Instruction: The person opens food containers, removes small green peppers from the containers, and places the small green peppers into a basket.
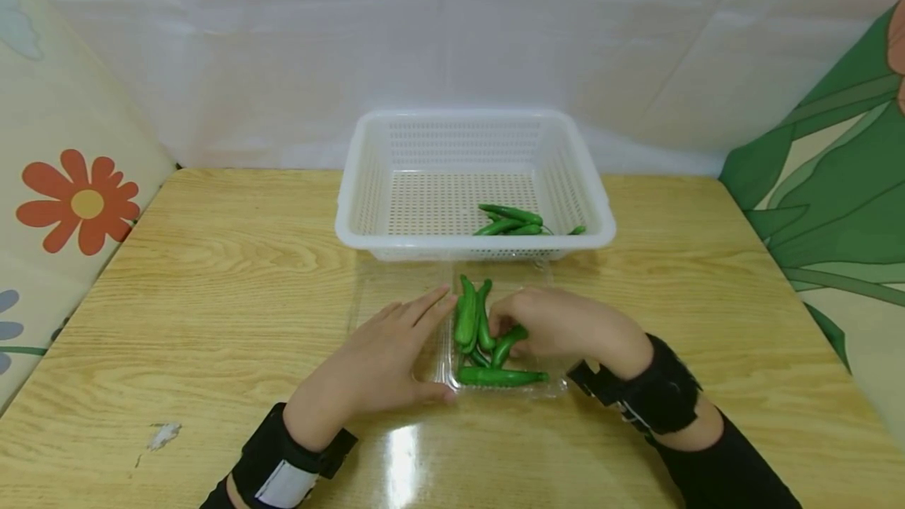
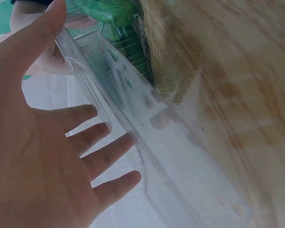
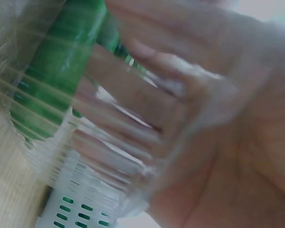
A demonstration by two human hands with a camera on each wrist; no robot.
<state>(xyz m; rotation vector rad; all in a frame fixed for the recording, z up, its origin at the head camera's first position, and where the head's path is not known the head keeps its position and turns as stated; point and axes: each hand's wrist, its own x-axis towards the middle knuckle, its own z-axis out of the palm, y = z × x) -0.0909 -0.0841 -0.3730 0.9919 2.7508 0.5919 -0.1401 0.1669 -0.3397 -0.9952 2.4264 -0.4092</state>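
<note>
A clear plastic clamshell box (image 1: pixel 403 283) lies unfolded on the table, with several green chili peppers (image 1: pixel 467 320) in its right half. My left hand (image 1: pixel 382 356) is spread at the box's middle fold. In the left wrist view its straight fingers (image 2: pixel 111 159) touch the clear plastic wall (image 2: pixel 147 156). Inside the right half, my right hand (image 1: pixel 558 326) has its fingers bent around the upper end of a green chili pepper (image 1: pixel 503 349). Its fingertips are partly hidden. The right wrist view shows that hand through the clear side, beside a green pepper (image 3: pixel 57 71).
Behind the box stands a white perforated plastic basket (image 1: pixel 364 242), with several more green peppers (image 1: pixel 512 218) at its front right. The wooden table (image 1: pixel 233 273) has a worn patch (image 1: pixel 164 436) at front left. A white cloth (image 1: pixel 283 53) hangs behind.
</note>
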